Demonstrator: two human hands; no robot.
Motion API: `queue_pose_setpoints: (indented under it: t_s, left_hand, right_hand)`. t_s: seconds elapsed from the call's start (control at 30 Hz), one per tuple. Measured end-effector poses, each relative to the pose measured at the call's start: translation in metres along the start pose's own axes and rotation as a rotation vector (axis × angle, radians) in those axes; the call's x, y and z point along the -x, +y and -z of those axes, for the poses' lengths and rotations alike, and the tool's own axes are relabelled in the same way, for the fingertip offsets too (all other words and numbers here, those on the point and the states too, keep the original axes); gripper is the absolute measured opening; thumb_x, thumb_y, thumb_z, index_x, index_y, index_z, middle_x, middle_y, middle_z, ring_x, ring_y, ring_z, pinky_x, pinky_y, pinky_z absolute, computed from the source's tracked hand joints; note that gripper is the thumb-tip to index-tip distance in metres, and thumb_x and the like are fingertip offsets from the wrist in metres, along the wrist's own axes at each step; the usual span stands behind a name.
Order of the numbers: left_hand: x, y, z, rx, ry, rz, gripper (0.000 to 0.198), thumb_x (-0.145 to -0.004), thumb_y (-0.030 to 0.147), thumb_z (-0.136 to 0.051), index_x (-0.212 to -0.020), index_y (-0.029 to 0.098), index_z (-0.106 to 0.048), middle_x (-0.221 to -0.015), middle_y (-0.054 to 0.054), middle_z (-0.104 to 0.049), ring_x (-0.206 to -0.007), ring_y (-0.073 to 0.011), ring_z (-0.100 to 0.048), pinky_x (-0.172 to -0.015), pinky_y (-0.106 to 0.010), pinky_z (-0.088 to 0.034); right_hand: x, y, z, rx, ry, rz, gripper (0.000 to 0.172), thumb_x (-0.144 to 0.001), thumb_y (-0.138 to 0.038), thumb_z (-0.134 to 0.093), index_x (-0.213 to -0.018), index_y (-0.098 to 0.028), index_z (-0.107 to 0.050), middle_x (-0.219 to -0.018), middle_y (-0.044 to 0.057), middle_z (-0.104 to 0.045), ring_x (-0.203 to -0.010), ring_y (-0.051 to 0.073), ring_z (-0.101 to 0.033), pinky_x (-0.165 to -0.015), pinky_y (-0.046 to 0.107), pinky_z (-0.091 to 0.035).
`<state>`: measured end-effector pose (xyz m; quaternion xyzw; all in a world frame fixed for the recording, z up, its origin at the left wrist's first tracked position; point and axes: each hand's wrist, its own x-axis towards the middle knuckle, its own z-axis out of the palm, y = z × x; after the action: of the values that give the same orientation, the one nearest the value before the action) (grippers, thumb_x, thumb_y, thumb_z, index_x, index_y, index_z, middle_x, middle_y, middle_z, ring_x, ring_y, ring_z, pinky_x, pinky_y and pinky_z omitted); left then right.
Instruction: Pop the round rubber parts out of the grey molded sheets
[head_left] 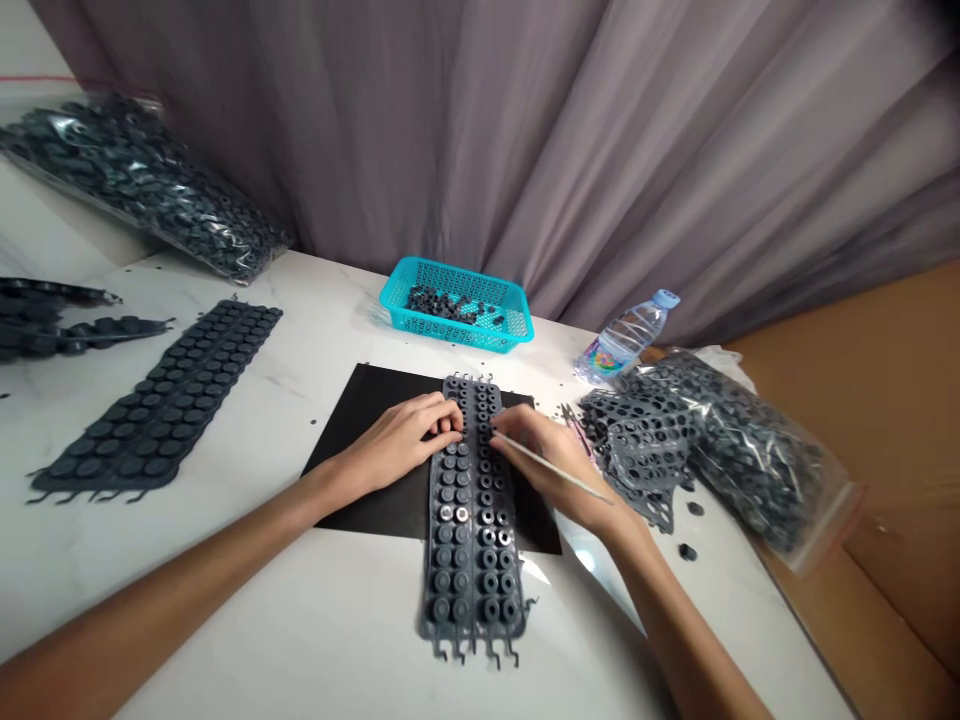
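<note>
A long dark grey moulded rubber sheet (472,560) with rows of round knobs lies lengthwise before me, partly over a black mat (367,420). Some knobs on its right half show open holes. My left hand (416,430) rests at the sheet's left edge, its fingers curled and the thumb pressed against the knobs. On the opposite edge, my right hand (551,455) is closed around a thin, pale, stick-like tool (555,468), whose rear end points back toward my wrist. The tool's tip is at the sheet's right-hand knobs, too small to make out.
A turquoise basket (457,335) with small dark pieces stands behind the mat. Another knobbed sheet (165,400) lies left, near a bag of dark parts (142,180). To the right are a water bottle (626,340), perforated rubber scrap (645,450) and a second bag (765,460).
</note>
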<state>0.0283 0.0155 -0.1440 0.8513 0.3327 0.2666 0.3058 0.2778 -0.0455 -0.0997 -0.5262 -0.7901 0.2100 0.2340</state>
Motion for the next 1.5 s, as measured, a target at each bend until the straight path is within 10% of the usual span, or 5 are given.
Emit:
queue_pose_setpoints:
  t_s: [0.93, 1.5]
  left_hand:
    - [0.0, 0.0, 0.007, -0.014, -0.031, -0.037, 0.011, -0.089, 0.028, -0.066, -0.1, 0.026, -0.069, -0.107, 0.0, -0.066, -0.103, -0.0192, -0.062, -0.094, -0.037, -0.049]
    - [0.001, -0.004, 0.004, 0.005, -0.045, -0.025, 0.013, -0.09, 0.032, -0.067, -0.101, 0.025, -0.069, -0.107, -0.001, -0.065, -0.101, -0.0193, -0.062, -0.093, -0.037, -0.049]
  right_hand:
    - [0.002, -0.018, -0.01, 0.091, -0.126, 0.169, 0.012, -0.105, -0.031, -0.054, -0.108, -0.023, -0.063, -0.105, 0.005, -0.067, -0.1, 0.022, -0.06, -0.086, 0.035, -0.051]
    - [-0.003, 0.005, -0.046, 0.514, 0.065, 0.338, 0.022, -0.109, -0.03, -0.041, -0.119, -0.02, -0.058, -0.112, 0.01, -0.067, -0.099, 0.023, -0.068, -0.081, 0.034, -0.056]
